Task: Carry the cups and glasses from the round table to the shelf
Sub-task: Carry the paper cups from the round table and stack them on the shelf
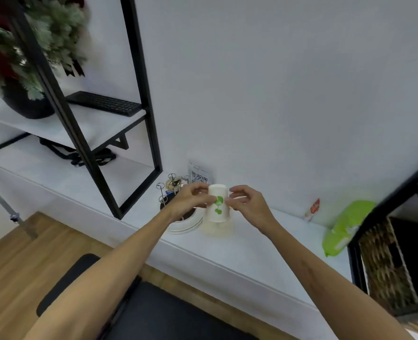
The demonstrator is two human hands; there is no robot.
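Item: paper cup (pixel 218 203), inverted, at shelf (pixel 264 244), pinched by my left hand (pixel 190 200) and right hand (pixel 248 202); not yet released; round table unseen.

Paper cup (pixel 218 204) on shelf (pixel 252 251), plate (pixel 188 228) left, keyboard (pixel 105 103) above

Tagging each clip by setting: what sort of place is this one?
Probably an office or a shared work lounge. A keyboard lies on the black-framed shelf, a QR code sign leans on the wall, and a white counter carries a paper cup, upside down, between both hands.
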